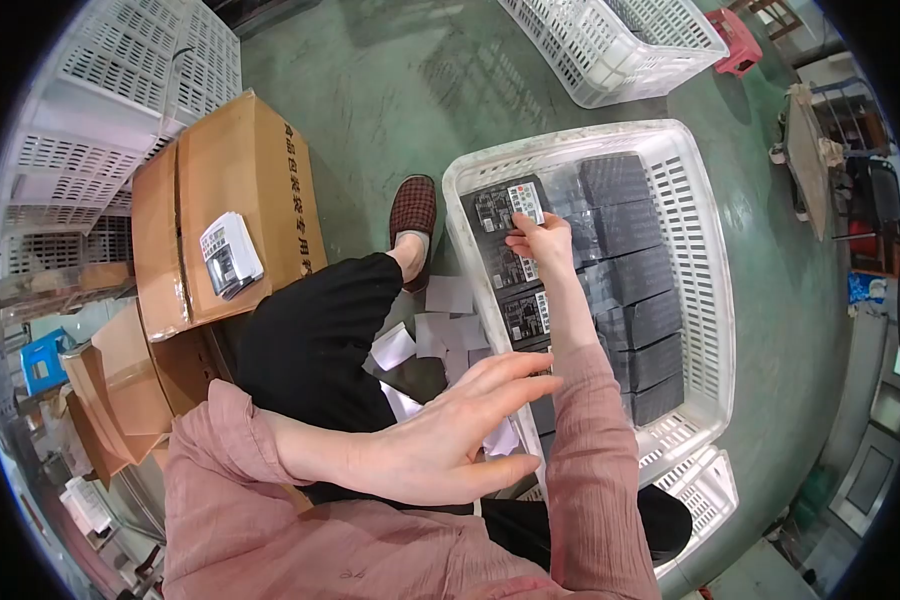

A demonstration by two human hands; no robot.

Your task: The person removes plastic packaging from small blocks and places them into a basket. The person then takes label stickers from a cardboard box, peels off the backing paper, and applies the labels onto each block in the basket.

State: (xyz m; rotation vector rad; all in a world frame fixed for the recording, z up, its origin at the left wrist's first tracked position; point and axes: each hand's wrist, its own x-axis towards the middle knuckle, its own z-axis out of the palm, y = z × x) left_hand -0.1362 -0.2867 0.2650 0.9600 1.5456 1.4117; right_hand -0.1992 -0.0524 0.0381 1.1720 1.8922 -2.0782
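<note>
A white plastic crate [710, 290] holds several dark printed packs [515, 255] in rows, some under clear plastic wrap. Over the pack at the far left corner of the crate, my right hand [545, 242] has its fingers closed at the lower edge of a white printed label [525, 203]. That label lies against the black front of the pack. My left hand [460, 430] hovers at the crate's near left side, fingers stretched out and nothing in them. It covers part of the nearer packs.
A cardboard carton [225, 170] stands at left, with a stack of printed labels [232, 258] on top. Loose paper sheets [440, 335] lie on the floor by my foot. Another white crate [610, 50] stands beyond, beside a red stool [735, 45]. More crates [100, 110] are piled at far left.
</note>
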